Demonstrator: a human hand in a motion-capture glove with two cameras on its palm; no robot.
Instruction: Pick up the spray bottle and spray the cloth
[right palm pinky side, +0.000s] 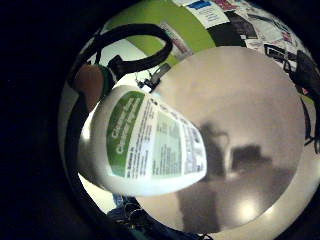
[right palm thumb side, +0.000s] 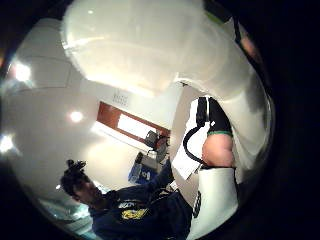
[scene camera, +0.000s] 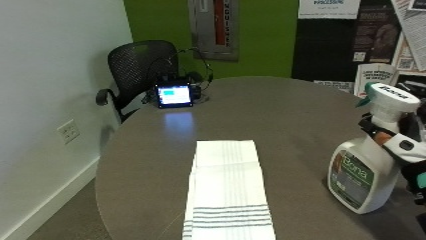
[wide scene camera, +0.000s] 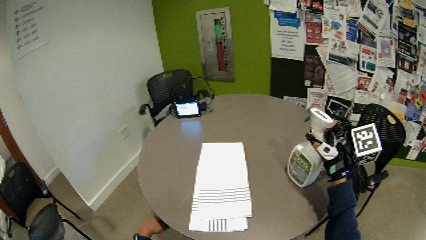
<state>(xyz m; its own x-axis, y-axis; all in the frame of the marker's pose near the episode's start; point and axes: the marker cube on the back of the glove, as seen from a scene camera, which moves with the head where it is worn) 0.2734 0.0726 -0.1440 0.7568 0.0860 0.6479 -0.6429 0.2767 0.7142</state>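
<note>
Gloved right hand (scene camera: 399, 142) wrapped round neck of spray bottle (scene camera: 363, 170) at table's right edge; bottle tilted, base apparently just off or barely on round table (scene camera: 286, 115). Pick-up step judged under way, spraying not yet begun. Next: carry nozzle across toward striped cloth (scene camera: 226, 195), lying flat and well apart at table's middle, then aim and squeeze trigger. Trigger finger hidden; most of hand cut off; base contact hard to judge.
</note>
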